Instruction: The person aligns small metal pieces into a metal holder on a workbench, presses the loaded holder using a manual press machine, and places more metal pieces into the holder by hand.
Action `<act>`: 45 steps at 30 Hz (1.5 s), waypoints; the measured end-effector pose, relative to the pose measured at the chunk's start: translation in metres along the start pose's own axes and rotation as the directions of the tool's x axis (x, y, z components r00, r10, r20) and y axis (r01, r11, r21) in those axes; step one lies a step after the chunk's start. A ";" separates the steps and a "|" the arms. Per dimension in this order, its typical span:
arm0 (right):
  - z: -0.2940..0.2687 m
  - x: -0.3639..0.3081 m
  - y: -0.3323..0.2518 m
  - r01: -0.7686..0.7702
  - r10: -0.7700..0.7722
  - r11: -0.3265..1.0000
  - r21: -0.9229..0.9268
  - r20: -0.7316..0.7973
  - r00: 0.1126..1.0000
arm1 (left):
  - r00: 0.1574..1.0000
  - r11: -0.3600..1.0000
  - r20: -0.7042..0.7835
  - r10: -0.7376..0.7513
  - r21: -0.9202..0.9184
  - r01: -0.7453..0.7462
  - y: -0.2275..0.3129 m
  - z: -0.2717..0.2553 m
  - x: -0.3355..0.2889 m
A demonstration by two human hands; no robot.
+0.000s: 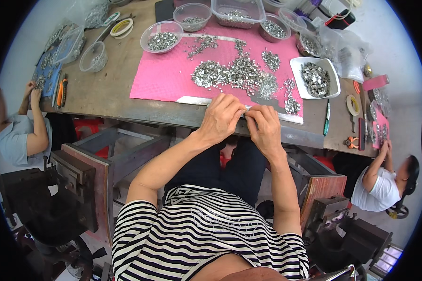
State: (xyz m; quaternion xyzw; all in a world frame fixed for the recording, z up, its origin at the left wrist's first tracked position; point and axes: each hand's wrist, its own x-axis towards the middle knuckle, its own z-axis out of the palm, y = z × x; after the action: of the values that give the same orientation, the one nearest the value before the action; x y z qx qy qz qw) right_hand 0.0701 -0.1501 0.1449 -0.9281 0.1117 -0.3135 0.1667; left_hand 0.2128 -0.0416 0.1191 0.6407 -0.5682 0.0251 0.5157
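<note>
At the table's front edge, my left hand [223, 118] and my right hand [266, 127] meet fingertip to fingertip. Both are closed in a pinch; whatever lies between the fingers is too small and covered to name. Just beyond them a pink textured mat [157, 75] carries a spread pile of small shiny silver metal pieces [241, 72]. A heap of finer, paler pieces [267, 87] lies nearest my fingers, beside a dark grey patch. Smaller clusters of metal pieces [292, 106] lie to the right, near a white square dish [296, 75] with more of them inside.
Clear plastic tubs [143, 43] of metal pieces line the back. Tape rolls [122, 28] and orange-handled pliers [64, 89] lie left; a green-handled tool [327, 119] lies right. Two people, one in a blue top [21, 140], one in white [380, 187], work at either side. Dark vises [72, 180] stand below.
</note>
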 end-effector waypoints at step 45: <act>0.008 -0.031 0.019 -0.323 0.416 0.826 0.462 -0.112 0.902 | 0.998 0.996 -0.018 -0.064 0.063 0.065 -0.061 -0.026 0.065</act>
State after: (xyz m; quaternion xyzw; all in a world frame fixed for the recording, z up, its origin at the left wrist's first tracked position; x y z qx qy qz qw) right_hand 0.0492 -0.1562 0.1151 -0.7899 0.2347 -0.3871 0.4136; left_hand 0.2960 -0.0803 0.1324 0.6746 -0.5421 0.0317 0.5001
